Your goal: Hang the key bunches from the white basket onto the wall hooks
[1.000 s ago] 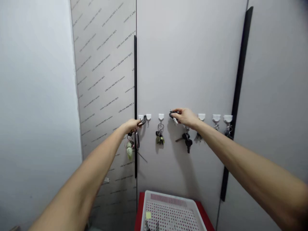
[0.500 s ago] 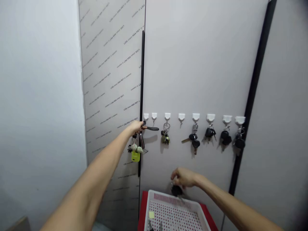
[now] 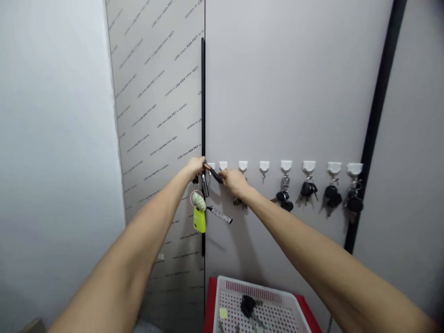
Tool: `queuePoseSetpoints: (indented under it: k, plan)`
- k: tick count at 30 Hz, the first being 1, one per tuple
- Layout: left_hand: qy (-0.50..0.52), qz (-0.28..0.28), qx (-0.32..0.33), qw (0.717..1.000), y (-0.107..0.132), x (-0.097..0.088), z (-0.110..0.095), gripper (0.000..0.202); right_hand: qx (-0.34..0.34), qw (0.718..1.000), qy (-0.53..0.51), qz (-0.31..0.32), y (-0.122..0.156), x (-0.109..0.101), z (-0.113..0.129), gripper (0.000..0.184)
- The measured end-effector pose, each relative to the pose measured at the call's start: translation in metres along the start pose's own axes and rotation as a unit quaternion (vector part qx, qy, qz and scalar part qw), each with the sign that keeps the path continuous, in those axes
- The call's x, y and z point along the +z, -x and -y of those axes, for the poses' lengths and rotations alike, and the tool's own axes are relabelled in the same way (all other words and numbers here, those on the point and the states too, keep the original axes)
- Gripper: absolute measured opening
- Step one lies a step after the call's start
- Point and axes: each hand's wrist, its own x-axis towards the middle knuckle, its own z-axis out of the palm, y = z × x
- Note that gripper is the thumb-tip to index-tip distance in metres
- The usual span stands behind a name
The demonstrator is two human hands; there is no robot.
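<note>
A dark strap (image 3: 217,176) is held at its copper-coloured end, the fingers of the left hand (image 3: 194,170) being pressed together on it. Its other end is met by the fingertips of the right hand (image 3: 237,182); whether it is pinched there cannot be told, as the fingers are mostly hidden by the back of that hand.

Just below the left grip, a pale charm (image 3: 199,201) and a lime-green tag (image 3: 199,220) are hung, and a patterned strip (image 3: 220,215) is slanted out beside them, below the gap between the hands. Just above that gap, two white hooks (image 3: 223,165) are seen. Behind the right grip, one key bunch (image 3: 237,201) is partly covered by the wrist.

To the right of the right grip, only a metal catch is seen on the nearest uncovered hook (image 3: 264,165); farther right, four bunches of dark keys (image 3: 308,189) are hung in a row.

Well below both grips, one set of keys (image 3: 248,305) is already laid in a white basket (image 3: 252,287). By this view, five bunches are left on hooks and the strap's bundle is held in hand.
</note>
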Motion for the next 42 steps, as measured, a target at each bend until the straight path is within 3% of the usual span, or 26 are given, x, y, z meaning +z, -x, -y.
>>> queuePoseSetpoints:
  k: [2, 4, 7, 10, 14, 19, 22, 24, 26, 29, 34, 37, 40, 42]
  plan:
    - [0.043, -0.039, 0.014, 0.998, -0.005, -0.006, -0.002, 0.028, -0.012, 0.999, -0.018, -0.035, 0.006, 0.0, -0.005, 0.025]
    - [0.11, -0.046, 0.026, 0.992, -0.002, -0.011, -0.001, 0.028, 0.005, 0.992, -0.057, -0.114, 0.021, 0.0, -0.011, 0.029]
    - [0.186, -0.009, 0.036, 0.982, 0.016, -0.006, 0.008, 0.029, 0.124, 0.966, -0.106, -0.198, 0.047, 0.005, -0.02, 0.037]
    - [0.217, 0.004, 0.034, 0.976, 0.044, 0.015, 0.022, 0.028, 0.218, 0.954, -0.14, -0.149, 0.063, 0.018, -0.022, 0.038]
    - [0.216, 0.0, 0.013, 0.976, 0.08, 0.058, 0.053, 0.031, 0.258, 0.939, -0.203, -0.103, 0.061, 0.026, -0.02, 0.023]
    - [0.087, 0.051, 0.015, 0.995, 0.119, 0.098, 0.118, 0.036, 0.261, 0.911, -0.278, -0.159, 0.055, 0.0, -0.032, 0.024]
    - [-0.052, 0.13, 0.037, 0.989, 0.141, 0.114, 0.158, 0.038, 0.234, 0.912, -0.289, -0.174, 0.046, -0.024, -0.036, 0.024]
    - [-0.152, 0.211, 0.07, 0.963, 0.154, 0.121, 0.176, 0.036, 0.199, 0.927, -0.296, -0.121, 0.039, -0.037, -0.033, 0.023]
    - [-0.229, 0.31, 0.091, 0.918, 0.164, 0.125, 0.185, 0.031, 0.152, 0.942, -0.298, -0.02, 0.035, -0.044, -0.029, 0.021]
    - [-0.274, 0.406, 0.095, 0.867, 0.174, 0.121, 0.187, 0.022, 0.066, 0.945, -0.293, 0.127, 0.046, -0.042, -0.022, 0.016]
    - [-0.267, 0.384, 0.095, 0.879, 0.177, 0.099, 0.175, 0.03, 0.031, 0.932, -0.292, 0.211, 0.108, 0.002, -0.02, 0.012]
    - [-0.23, 0.443, 0.067, 0.864, 0.176, 0.091, 0.162, 0.029, 0.041, 0.922, -0.274, 0.27, 0.158, 0.044, -0.023, 0.015]
    - [-0.153, 0.499, 0.035, 0.852, 0.169, 0.093, 0.144, 0.028, 0.067, 0.907, -0.285, 0.302, 0.191, 0.067, -0.033, 0.016]
    - [-0.113, 0.464, 0.043, 0.877, 0.157, 0.099, 0.125, 0.028, 0.107, 0.913, -0.311, 0.242, 0.194, 0.058, -0.047, 0.015]
